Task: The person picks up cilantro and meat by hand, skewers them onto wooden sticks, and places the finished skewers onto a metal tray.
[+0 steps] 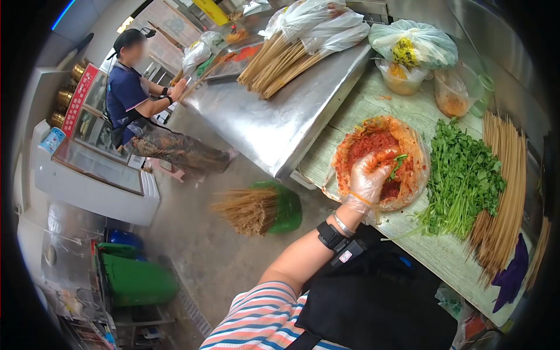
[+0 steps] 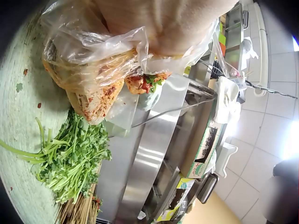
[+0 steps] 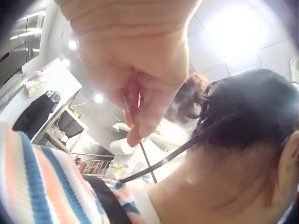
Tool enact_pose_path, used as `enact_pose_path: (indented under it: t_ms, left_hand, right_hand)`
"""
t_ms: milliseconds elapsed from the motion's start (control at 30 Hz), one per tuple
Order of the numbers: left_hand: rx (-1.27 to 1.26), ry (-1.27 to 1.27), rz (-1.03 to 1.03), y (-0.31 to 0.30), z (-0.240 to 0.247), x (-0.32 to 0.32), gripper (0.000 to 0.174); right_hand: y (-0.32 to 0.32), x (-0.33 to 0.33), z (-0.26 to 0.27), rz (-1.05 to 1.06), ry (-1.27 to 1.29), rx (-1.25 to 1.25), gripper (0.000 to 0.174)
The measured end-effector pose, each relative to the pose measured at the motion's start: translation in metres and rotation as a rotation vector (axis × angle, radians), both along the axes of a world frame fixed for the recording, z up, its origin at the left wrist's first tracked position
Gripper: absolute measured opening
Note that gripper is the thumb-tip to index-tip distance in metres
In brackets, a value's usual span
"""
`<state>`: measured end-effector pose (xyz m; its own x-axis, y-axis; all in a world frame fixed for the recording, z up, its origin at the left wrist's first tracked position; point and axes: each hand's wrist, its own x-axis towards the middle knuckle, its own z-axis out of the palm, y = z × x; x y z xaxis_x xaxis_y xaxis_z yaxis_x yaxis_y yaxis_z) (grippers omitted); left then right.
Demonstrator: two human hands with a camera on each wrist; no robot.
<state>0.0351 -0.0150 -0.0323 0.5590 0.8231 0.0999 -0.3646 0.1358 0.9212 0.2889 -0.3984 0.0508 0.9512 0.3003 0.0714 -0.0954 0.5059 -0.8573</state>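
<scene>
My left hand (image 1: pixel 368 179), in a clear plastic glove, is over a plastic-lined bowl of red chili-coated food (image 1: pixel 373 143). Its fingers grip a red-coated piece with a green cilantro sprig (image 1: pixel 399 165); the left wrist view shows the same red and green bundle (image 2: pixel 150 85) beyond the plastic. To the bowl's right lies a pile of cilantro (image 1: pixel 464 175). Bare and raised beside the wearer's neck, my right hand (image 3: pixel 138 84) appears only in the right wrist view. It pinches a thin stick like a bamboo skewer (image 3: pixel 148 162), whose far end is hidden.
Bamboo skewers (image 1: pixel 506 175) and a purple cloth (image 1: pixel 511 273) lie right of the cilantro. Containers (image 1: pixel 402 81) stand at the back. On the steel table (image 1: pixel 274 122) are bagged skewers (image 1: pixel 286 61). A green bin of sticks (image 1: pixel 283 207) stands on the floor; another person (image 1: pixel 128 99) works beyond.
</scene>
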Motion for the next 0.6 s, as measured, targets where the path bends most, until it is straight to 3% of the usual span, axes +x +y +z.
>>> enact_pose_path:
  t_ms: [600]
  left_hand:
    - [0.018, 0.033, -0.005, -0.004, 0.004, -0.001, 0.028]
  right_hand:
    - [0.015, 0.013, -0.013, 0.027, 0.024, -0.007, 0.009]
